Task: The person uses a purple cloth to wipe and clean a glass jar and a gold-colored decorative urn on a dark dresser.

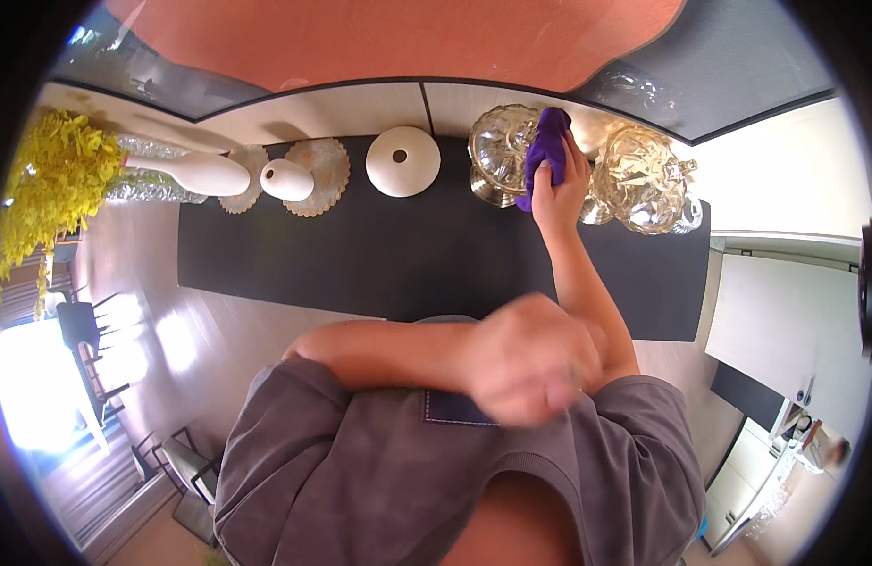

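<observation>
My right hand (565,185) reaches out over the dark cabinet top (408,247) and grips a bunched purple cloth (547,156). The cloth lies against the right side of a lidded glass dish on a metallic foot (500,152). Just right of that hand stands more ornate golden glassware (638,177). My left hand (528,361) is folded in front of my chest, near the right forearm; it is blurred, with the fingers curled, and I cannot tell whether it holds anything.
A round white vase (403,170) stands left of the glass dish. Farther left are a small white vase (287,180), scalloped plates (323,170) and a long-necked white vase (209,175) with yellow flowers (61,170). A framed panel (408,42) rises behind. Chairs (80,325) stand at far left.
</observation>
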Available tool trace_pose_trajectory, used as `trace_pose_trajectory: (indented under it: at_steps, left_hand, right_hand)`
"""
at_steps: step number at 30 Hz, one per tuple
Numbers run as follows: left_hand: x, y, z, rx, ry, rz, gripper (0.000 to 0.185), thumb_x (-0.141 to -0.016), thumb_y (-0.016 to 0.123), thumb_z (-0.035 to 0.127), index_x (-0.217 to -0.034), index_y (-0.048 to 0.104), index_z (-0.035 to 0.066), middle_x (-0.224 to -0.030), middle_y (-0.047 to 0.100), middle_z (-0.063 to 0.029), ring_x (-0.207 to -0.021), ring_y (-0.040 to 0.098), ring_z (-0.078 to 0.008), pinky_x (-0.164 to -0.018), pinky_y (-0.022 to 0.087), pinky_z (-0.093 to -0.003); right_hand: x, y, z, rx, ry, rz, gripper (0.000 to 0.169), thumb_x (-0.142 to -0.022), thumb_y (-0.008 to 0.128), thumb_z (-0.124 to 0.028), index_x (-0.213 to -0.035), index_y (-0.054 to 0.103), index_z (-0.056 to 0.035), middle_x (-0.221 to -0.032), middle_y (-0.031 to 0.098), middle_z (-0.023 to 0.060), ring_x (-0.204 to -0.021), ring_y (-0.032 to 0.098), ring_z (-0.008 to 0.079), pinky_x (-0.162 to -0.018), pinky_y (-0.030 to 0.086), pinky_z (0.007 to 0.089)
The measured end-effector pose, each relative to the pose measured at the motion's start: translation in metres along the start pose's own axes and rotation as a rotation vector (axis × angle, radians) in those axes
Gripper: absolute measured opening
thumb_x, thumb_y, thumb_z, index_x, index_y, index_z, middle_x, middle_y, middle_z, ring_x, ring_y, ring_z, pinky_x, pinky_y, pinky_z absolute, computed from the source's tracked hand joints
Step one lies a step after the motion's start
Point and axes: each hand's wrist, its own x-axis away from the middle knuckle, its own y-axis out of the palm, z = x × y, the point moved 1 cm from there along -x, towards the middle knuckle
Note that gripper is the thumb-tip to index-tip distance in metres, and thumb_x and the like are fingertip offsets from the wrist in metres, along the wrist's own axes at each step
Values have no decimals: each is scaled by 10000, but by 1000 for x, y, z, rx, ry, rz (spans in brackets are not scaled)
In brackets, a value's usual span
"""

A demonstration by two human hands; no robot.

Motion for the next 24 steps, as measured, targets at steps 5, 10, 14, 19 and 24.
trace_pose_trajectory:
  at_steps: [5, 10, 14, 19, 24]
  left_hand:
    - [-56, 33, 28, 254, 124, 51, 204, -892, 411, 133, -725, 474, 33, -601, 478, -53, -448, 505, -191, -373, 360, -282]
    - [-63, 56, 21, 290, 135, -1, 200, -885, 430, 163, -737, 483, 39, -611, 476, -57, -451, 500, -205, -375, 358, -297]
    - [-64, 65, 19, 298, 136, -90, 201, -880, 446, 187, -747, 490, 44, -619, 474, -60, -455, 495, -216, -377, 357, -310]
    - [-67, 68, 22, 314, 142, -190, 206, -874, 466, 217, -759, 499, 50, -628, 471, -64, -458, 490, -230, -380, 355, -326]
    - [-70, 69, 25, 322, 173, -278, 216, -867, 485, 247, -770, 507, 56, -638, 468, -68, -462, 485, -244, -383, 353, -341]
  right_hand:
    - [-4, -2, 8, -15, -57, 30, 435, -771, 549, -175, -1144, 561, 48, -1237, 524, 210, -1118, 464, 386, -980, 346, 454]
    - [-6, 3, -2, 27, -52, 62, 417, -778, 523, -180, -1128, 582, 39, -1196, 555, 216, -1078, 512, 387, -958, 372, 448]
    - [-5, 5, 2, -19, -27, 46, 415, -766, 554, -186, -1121, 588, 25, -1222, 538, 193, -1117, 467, 375, -976, 352, 444]
    - [-2, 4, 7, -31, 2, 44, 418, -766, 557, -185, -1124, 587, 30, -1226, 538, 189, -1129, 460, 361, -986, 348, 435]
    - [-2, 8, 5, -32, -16, 62, 420, -762, 549, -191, -1120, 592, 25, -1215, 547, 193, -1114, 473, 365, -979, 347, 436]
